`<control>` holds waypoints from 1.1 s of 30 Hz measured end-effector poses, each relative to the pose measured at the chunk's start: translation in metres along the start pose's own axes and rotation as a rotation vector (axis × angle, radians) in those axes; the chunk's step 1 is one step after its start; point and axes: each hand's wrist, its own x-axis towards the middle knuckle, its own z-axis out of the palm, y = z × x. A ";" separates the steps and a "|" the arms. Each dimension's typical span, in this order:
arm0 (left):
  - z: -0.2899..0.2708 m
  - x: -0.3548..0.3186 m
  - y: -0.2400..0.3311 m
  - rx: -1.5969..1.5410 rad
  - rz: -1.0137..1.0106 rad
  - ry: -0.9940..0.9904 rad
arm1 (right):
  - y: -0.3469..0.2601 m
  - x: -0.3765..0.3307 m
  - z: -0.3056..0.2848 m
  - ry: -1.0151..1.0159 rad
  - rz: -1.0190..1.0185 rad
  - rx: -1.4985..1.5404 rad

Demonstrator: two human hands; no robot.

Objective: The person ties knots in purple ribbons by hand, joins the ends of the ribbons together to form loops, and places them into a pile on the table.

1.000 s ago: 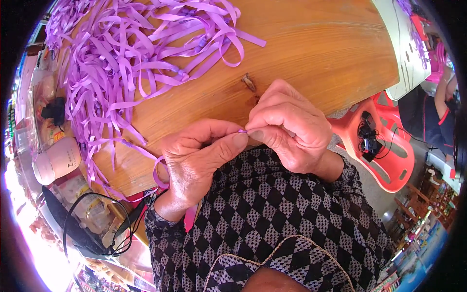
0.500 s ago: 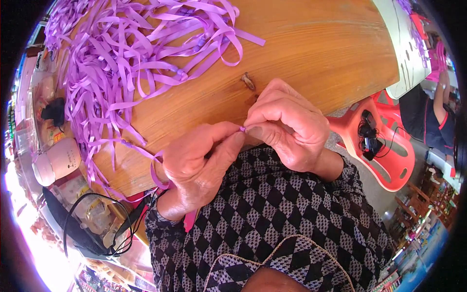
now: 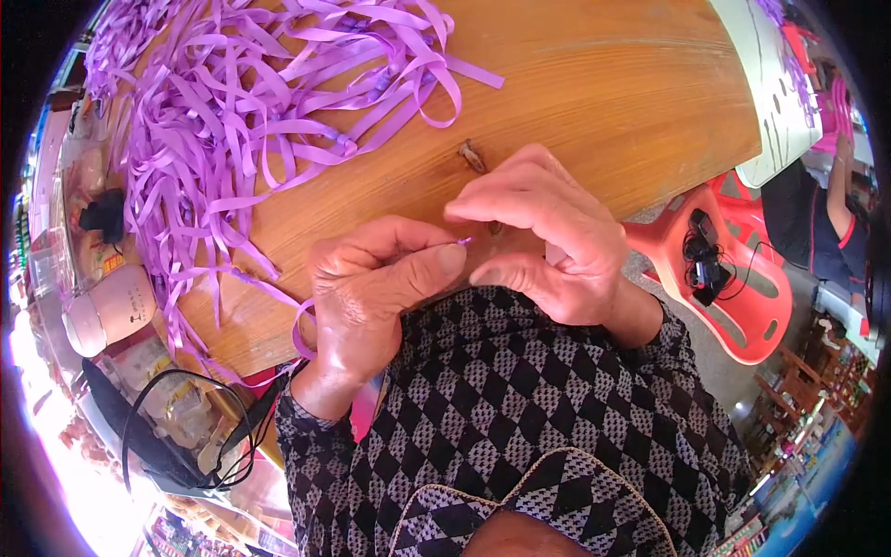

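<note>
My left hand (image 3: 376, 278) pinches a purple ribbon between thumb and forefinger, and only a small tip (image 3: 463, 241) of it shows past the fingertips. More of what looks like the same ribbon (image 3: 302, 334) loops out behind my left wrist. Close by on the right, my right hand (image 3: 557, 237) has its thumb and fingers apart, with nothing visible between them. Both hands are over the near edge of the wooden table (image 3: 594, 84). A big tangled heap of purple ribbons (image 3: 213, 121), some with knots, covers the table's left side.
At left stand a white cup-like container (image 3: 109, 311) and clear plastic packaging, with black cables (image 3: 237, 418) below. A red plastic stool (image 3: 733, 306) on the right bears a black corded device (image 3: 709, 269). Beyond it, another person (image 3: 826, 218) sits by a white table (image 3: 784, 102).
My right thumb and fingers have parted and come off the ribbon tip. My left hand still pinches it and has turned slightly.
</note>
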 end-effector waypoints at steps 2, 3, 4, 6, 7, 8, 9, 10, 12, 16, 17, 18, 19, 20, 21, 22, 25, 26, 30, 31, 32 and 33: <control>0.000 0.001 0.000 -0.061 -0.045 -0.031 | -0.001 0.002 0.001 -0.045 -0.001 -0.002; 0.000 0.001 0.001 -0.065 -0.033 -0.054 | -0.001 0.002 0.002 -0.044 -0.001 -0.003; 0.001 0.001 0.001 -0.070 -0.022 -0.076 | -0.001 0.002 0.002 -0.047 -0.012 0.013; -0.002 0.000 0.002 -0.072 -0.027 -0.107 | -0.001 0.002 0.001 -0.049 -0.023 0.030; -0.003 0.000 0.002 -0.077 -0.031 -0.137 | 0.000 0.001 0.000 -0.057 -0.026 0.037; -0.003 0.000 0.002 -0.076 -0.031 -0.135 | 0.000 0.000 0.000 -0.064 -0.029 0.044; -0.003 0.000 0.001 -0.049 -0.028 -0.122 | 0.000 0.000 0.000 -0.064 -0.028 0.043; -0.002 0.000 0.001 -0.023 -0.025 -0.109 | 0.000 0.000 -0.001 -0.053 -0.012 0.069; -0.003 -0.002 0.001 -0.017 -0.034 -0.110 | 0.000 0.000 -0.002 -0.042 0.007 0.094; -0.007 -0.006 0.000 0.012 -0.092 -0.103 | -0.001 -0.002 -0.007 -0.130 0.057 0.161; -0.005 -0.007 0.002 0.014 -0.089 -0.102 | -0.003 -0.002 -0.008 -0.159 0.078 0.194; -0.005 -0.007 0.002 -0.003 -0.083 -0.086 | -0.002 -0.001 -0.008 -0.161 0.081 0.195; -0.006 -0.007 0.002 -0.020 -0.076 -0.070 | -0.001 0.001 -0.008 -0.152 0.079 0.169; -0.006 -0.006 0.001 -0.022 -0.078 -0.069 | 0.000 0.002 -0.008 -0.143 0.076 0.143; -0.005 -0.006 0.001 -0.041 -0.064 -0.055 | 0.000 0.003 -0.008 -0.145 0.076 0.144; -0.005 -0.005 0.001 -0.060 -0.050 -0.040 | 0.000 0.003 -0.007 -0.163 0.073 0.137; -0.007 -0.005 0.002 -0.007 -0.061 -0.041 | 0.001 0.001 -0.005 -0.175 0.069 0.127; -0.006 -0.005 0.002 -0.007 -0.061 -0.043 | 0.001 0.000 -0.005 -0.168 0.068 0.125; -0.005 -0.005 -0.001 0.031 -0.008 -0.056 | 0.000 0.002 -0.003 -0.168 0.025 0.097; -0.006 -0.006 -0.002 0.033 0.005 -0.061 | 0.000 0.002 -0.002 -0.184 -0.011 0.073; -0.007 -0.006 -0.002 0.033 0.006 -0.059 | -0.001 0.002 -0.001 -0.199 -0.047 0.048; -0.008 -0.006 0.000 0.042 -0.032 -0.076 | -0.002 0.003 -0.002 -0.200 -0.047 0.048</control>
